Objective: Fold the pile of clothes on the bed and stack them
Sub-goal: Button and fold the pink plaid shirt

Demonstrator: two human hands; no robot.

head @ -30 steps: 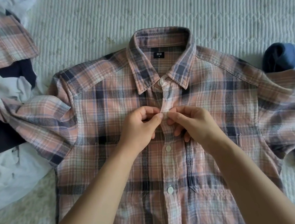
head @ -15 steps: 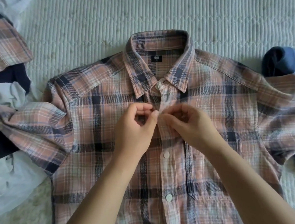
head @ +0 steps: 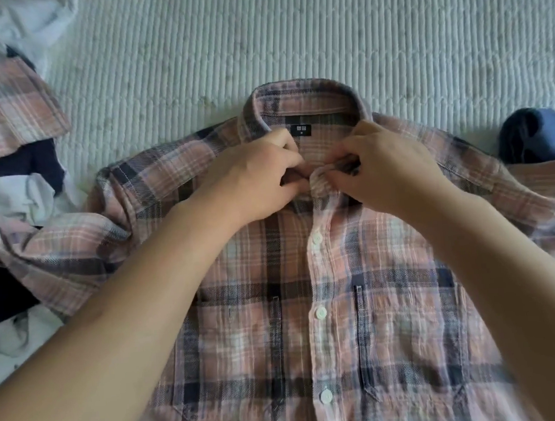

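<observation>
A pink and navy plaid shirt (head: pixel 279 336) lies face up on the bed, collar away from me, with three white buttons showing down its placket. My left hand (head: pixel 254 182) and my right hand (head: pixel 389 171) meet at the collar's front. Both pinch the collar fabric where its two ends come together, below the black neck label. The top button is hidden under my fingers. The shirt's left sleeve trails off over the heap at the left, and the right sleeve runs out of frame at the right.
A loose heap of clothes (head: pixel 6 205) sits at the left: plaid, white and dark navy pieces. A blue garment (head: pixel 539 136) lies at the right edge. The ribbed pale bedcover (head: pixel 305 28) stretches beyond the collar.
Both hands have moved up from the second button on the placket to the collar's front. The view has shifted closer to the shirt.
</observation>
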